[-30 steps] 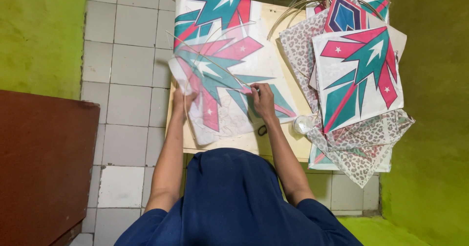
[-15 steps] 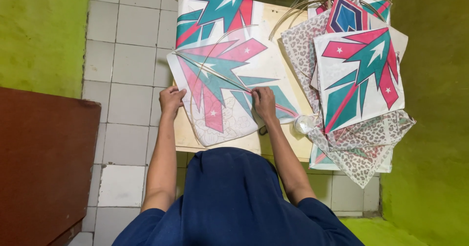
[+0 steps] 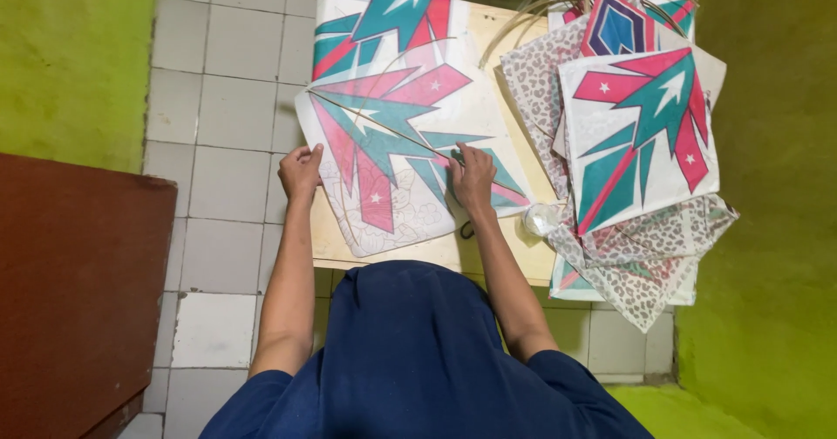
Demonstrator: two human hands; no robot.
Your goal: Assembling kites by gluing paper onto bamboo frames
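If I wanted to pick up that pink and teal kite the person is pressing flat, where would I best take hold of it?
Probably by the left corner of the kite, where the left hand already pinches it. That corner juts past the wooden board over the floor, so fingers can close above and below from the left. Elsewhere it lies flat under the right hand.

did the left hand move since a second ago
Yes. The left hand has shifted left, off the wooden board, to the kite's left corner over the floor tiles.
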